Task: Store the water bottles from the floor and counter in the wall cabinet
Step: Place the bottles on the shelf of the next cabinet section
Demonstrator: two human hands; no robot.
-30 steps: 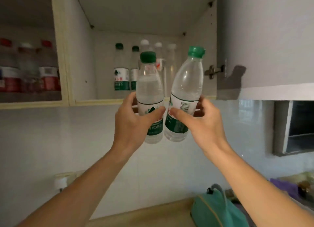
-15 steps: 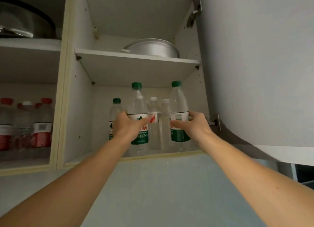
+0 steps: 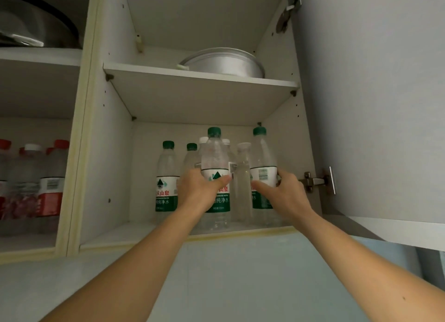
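A second ago we held both bottles up in front of the wall cabinet [image 3: 101, 133], the right one tilted; now they stand upright on its lower shelf, near the front edge, before the bottles already stored there. Our left hand [image 3: 199, 191] is still wrapped round the left bottle [image 3: 215, 167] and our right hand [image 3: 286, 194] round the right bottle [image 3: 263, 165] (neither grip has let go yet); we judge this pair nearly stored, with only the release remaining.

Red-capped bottles [image 3: 31, 184] blurred, edge-cropped
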